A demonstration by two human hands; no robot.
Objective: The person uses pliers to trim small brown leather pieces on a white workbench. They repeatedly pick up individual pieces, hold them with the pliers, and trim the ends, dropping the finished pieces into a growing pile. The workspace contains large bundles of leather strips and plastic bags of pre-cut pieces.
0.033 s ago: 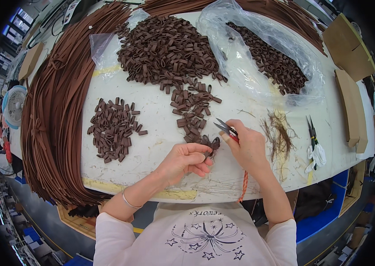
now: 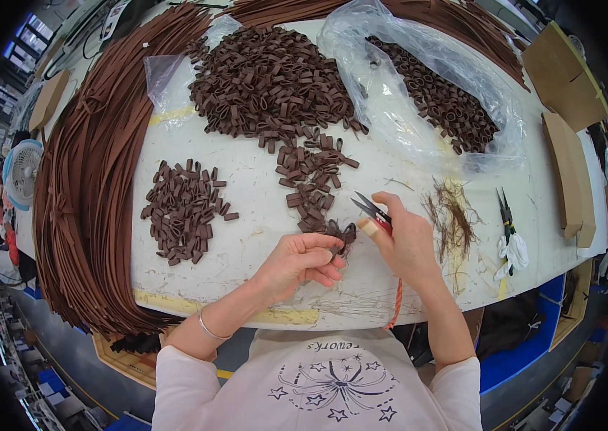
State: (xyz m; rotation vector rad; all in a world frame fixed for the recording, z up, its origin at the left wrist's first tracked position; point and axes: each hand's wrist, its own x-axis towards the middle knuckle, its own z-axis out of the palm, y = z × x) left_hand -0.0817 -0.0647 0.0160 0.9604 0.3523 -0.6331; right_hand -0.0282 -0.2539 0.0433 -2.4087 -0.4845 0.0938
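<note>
My left hand pinches a small dark brown strap loop between thumb and fingers. More dark loops with loose threads lie right behind its fingertips. In my right hand are thread snips with a red and black handle, their blades parted and pointing up and left, a short way from the loop. An orange cord hangs below that hand. A trail of brown loops runs from the fingertips back to a large heap of loops. A smaller pile of loops lies to the left.
Long brown straps cover the table's left side. A clear plastic bag with loops lies at the back right. Thread scraps and white-wrapped tweezers lie on the right, beside cardboard boxes.
My right hand and the snips have shifted slightly to the right, away from the loop. My left hand stays almost where it was, still pinching.
</note>
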